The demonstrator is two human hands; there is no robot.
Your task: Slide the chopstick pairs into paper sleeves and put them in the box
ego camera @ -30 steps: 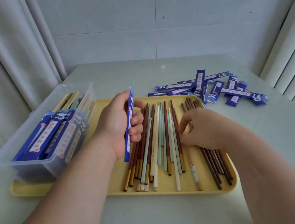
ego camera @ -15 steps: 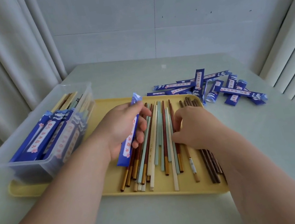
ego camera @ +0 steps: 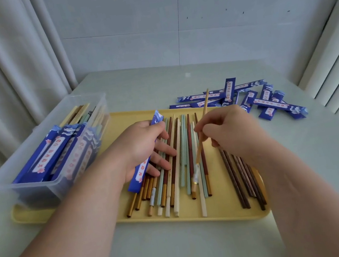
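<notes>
Since the earlier frame the right hand [ego camera: 229, 131] has come up off the spread of loose chopsticks [ego camera: 181, 148] with one pale wooden chopstick [ego camera: 205, 104], and the left hand [ego camera: 144, 146] has lowered its blue paper sleeve [ego camera: 140, 173] closer to the tray. The right grip is closed: thumb and fingertips pinch the pale chopstick near its middle. It slants, its far tip raised over the sleeve pile and its white-banded near end low among the others; whether that end touches them I cannot tell. The left grip holds the sleeve between thumb and palm, while the fingers stretch out onto the red-brown and mint sticks below. The sleeve runs along the hand, its open end pointing away.

The yellow tray [ego camera: 223, 215] lies on the pale green tabletop [ego camera: 185, 255] and carries the loose chopsticks roughly parallel, with a group of dark brown ones [ego camera: 240, 179] at its right side under the right wrist. A clear plastic box [ego camera: 40, 190] stands on the tray's left end, holding sleeved pairs [ego camera: 56, 151] whose bare ends point away. Empty blue sleeves [ego camera: 268, 107] lie scattered on the tabletop beyond the tray's far right corner
</notes>
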